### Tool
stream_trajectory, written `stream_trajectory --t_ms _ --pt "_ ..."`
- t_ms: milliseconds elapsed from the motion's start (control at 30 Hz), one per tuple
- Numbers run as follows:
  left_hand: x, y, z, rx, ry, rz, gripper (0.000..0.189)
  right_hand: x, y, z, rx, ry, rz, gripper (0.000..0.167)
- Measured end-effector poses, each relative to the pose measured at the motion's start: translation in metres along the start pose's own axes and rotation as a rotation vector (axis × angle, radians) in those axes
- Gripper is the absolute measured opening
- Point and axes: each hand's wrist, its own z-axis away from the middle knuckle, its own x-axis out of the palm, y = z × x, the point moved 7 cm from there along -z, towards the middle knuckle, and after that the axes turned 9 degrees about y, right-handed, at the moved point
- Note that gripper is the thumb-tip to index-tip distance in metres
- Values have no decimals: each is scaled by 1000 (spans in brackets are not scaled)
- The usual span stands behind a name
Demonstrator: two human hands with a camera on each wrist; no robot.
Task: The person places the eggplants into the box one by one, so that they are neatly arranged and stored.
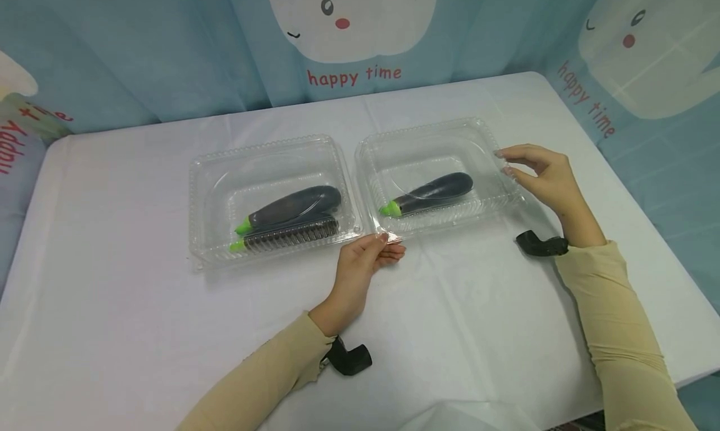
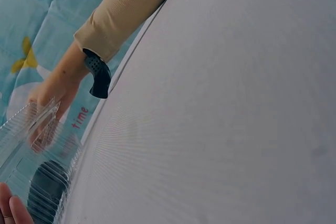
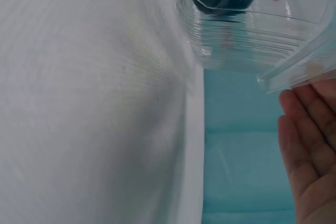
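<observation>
Two clear plastic trays, possibly halves of one clamshell box, lie side by side in the head view. In the left tray point(image 1: 210, 175) are an eggplant point(image 1: 295, 207) with a green tip and another dark one point(image 1: 292, 233) seen through the ribbed wall. The right tray point(image 1: 410, 162) holds one eggplant point(image 1: 435, 193). My left hand point(image 1: 357, 272) pinches the right tray's near inner corner, thumb on top. At its outer rim, my right hand point(image 1: 542, 175) grips with thumb and fingers. The right wrist view shows those fingers point(image 3: 310, 129) against the rim's underside.
A white cloth covers the table point(image 1: 112, 293), and a blue printed curtain point(image 1: 169, 50) hangs behind and on both sides. Each wrist carries a black curved mount point(image 1: 349, 359). White material point(image 1: 467, 415) shows at the near edge.
</observation>
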Motion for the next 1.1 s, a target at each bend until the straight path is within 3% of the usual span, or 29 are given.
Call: stream_trajectory --t_ms 767,867,1000,1100 --pt "-1 2 -2 45 7 -13 28 6 3 -4 -2 -10 -4 26" --pt "-1 -1 -1 0 4 -7 32 5 5 -6 -6 -10 21 26" --pt "3 -7 8 -100 -73 -47 37 0 18 -12 6 -1 87 31" --pt "6 -4 19 -70 -192 -140 34 -6 27 -18 27 -2 156 32"
